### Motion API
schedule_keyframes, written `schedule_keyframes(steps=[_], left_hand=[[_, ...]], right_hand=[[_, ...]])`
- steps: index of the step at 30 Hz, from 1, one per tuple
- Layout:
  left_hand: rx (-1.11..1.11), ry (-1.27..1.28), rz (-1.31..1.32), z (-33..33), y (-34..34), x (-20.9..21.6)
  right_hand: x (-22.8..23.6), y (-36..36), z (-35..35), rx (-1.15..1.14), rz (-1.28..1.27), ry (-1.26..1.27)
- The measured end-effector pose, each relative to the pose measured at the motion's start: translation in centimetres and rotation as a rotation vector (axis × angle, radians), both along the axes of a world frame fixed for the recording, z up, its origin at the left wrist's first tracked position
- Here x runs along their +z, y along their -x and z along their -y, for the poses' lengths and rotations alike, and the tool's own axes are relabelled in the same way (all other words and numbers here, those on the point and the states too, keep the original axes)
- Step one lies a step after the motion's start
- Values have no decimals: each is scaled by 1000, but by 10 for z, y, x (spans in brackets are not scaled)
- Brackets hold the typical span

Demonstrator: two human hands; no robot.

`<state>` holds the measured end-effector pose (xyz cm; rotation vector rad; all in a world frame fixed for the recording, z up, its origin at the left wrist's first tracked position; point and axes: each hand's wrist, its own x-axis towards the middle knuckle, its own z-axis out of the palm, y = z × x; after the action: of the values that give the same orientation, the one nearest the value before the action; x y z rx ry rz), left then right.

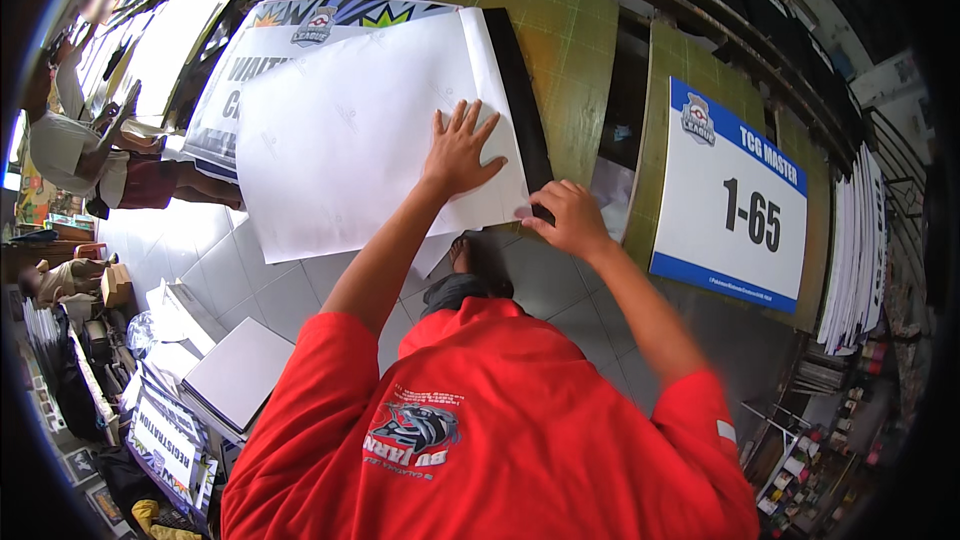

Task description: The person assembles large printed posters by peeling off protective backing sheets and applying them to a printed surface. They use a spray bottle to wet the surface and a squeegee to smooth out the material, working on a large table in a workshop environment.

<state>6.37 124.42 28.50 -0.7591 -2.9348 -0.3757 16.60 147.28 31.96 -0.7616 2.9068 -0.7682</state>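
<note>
A large white sheet (pixel 340 150), faintly printed, lies over a colourful printed poster (pixel 212 120) on the worktable. My left hand (pixel 464 150) rests flat on the sheet near its right side, fingers spread. At the sheet's near right corner, my right hand (pixel 570 218) is closed in a pinch on the edge; its fingertips are partly hidden. A black strip or board (pixel 520 90) runs along the sheet's right edge, partly beneath it.
To the right lies a white sign board (pixel 735 205) with blue bands on a green cutting mat (pixel 690 60). Another mat (pixel 560 30) is beside the black strip. Stacked boards (pixel 855 250) stand far right. A person (pixel 95 145) is at the left; cartons and signs (pixel 170 440) sit lower left.
</note>
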Motion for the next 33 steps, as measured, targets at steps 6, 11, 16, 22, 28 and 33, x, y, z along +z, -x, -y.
schedule_keyframes(steps=[6, 11, 16, 22, 28, 33], left_hand=[[-8, -72, 1, 2, 0, 4], [-19, -78, 26, 3, 1, 7], [-26, -106, 94, 5, 2, 15], [-31, -111, 145, 7, 5, 19], [-31, -127, 159, 6, 9, 23], [-6, -119, 201, 6, 11, 21]], right_hand=[[-28, 67, 17, -44, -177, 29], [-45, 157, 17, -27, -168, -160], [-51, 236, 18, 24, -118, -142], [-52, 318, 23, -7, -115, -139], [-53, 372, 22, -12, -114, -170], [-38, 381, 29, -25, -87, -275]])
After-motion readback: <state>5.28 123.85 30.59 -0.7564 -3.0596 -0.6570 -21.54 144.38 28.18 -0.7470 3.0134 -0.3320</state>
